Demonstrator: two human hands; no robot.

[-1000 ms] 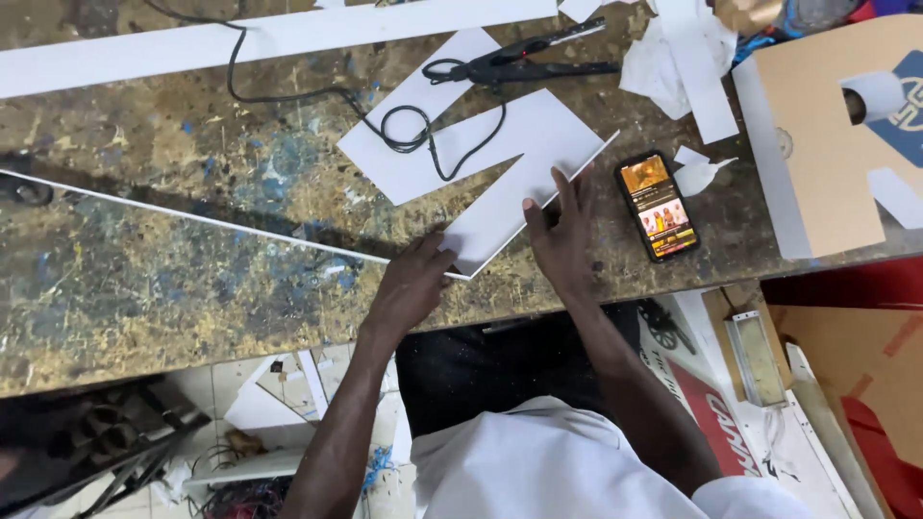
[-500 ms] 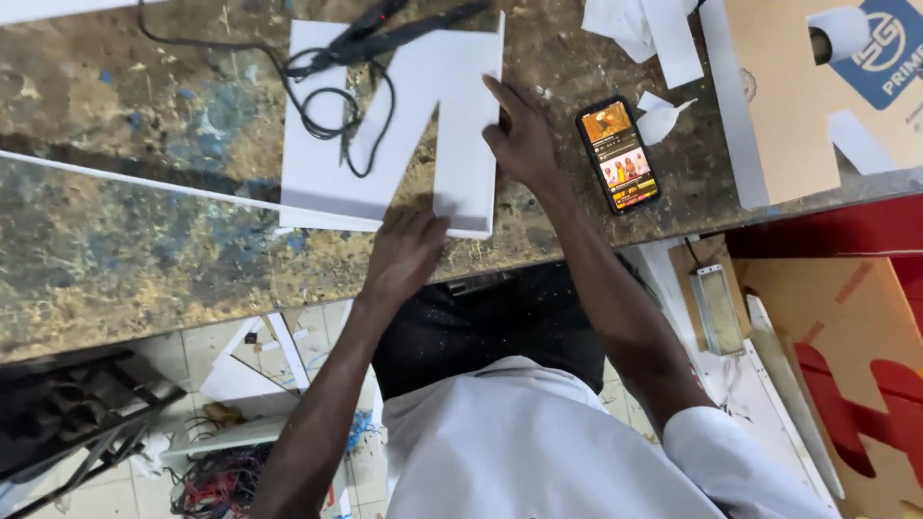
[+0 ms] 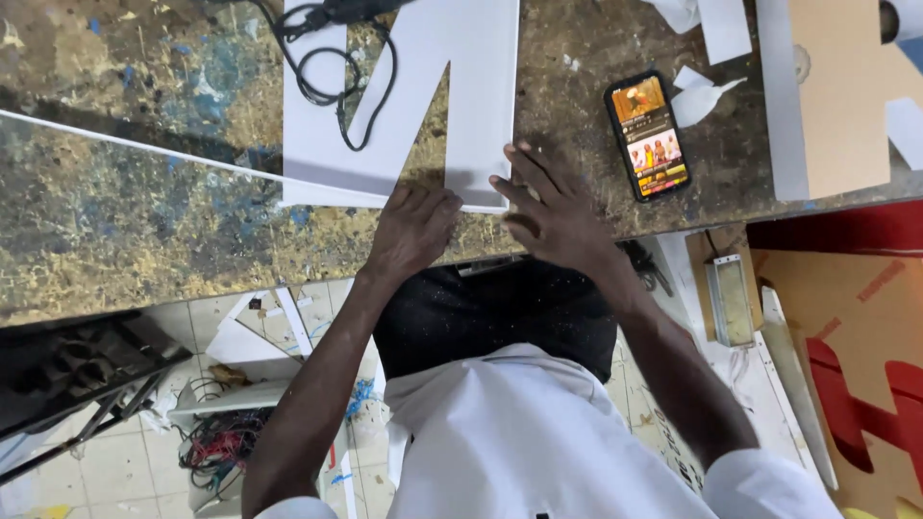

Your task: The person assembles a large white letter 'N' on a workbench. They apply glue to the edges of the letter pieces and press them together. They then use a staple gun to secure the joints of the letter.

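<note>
Large white flat foam-board letter cutout (image 3: 471, 86) lies on the paint-stained, scuffed workbench top (image 3: 144, 211), its near edge close to the bench edge. Left hand (image 3: 415, 226) sits knuckles-up on that near edge at the base of the V-notch, fingers curled down over it — pressing, not gripping as far as I can tell. Right hand (image 3: 558, 216) is spread wide, fingers splayed, fingertips at the cutout's near right corner; nothing held.

A coiled black power cable (image 3: 332, 82) runs across the cutout's left leg, up to a dark tool (image 3: 361, 10) at the top edge, mostly out of frame. Smartphone with a lit screen (image 3: 649, 135) lies just right of the cutout, apart from it. Thin white strip (image 3: 144, 149) runs in from the left and meets the cutout's left side. Tan cardboard sheet (image 3: 841, 96) far right.

Judgement: positioning or steadying the board. To do it well — keep both palms flat, even pressure, slide rather than lift so the thin legs don't flex, and watch that the cable doesn't drag or snag.
</note>
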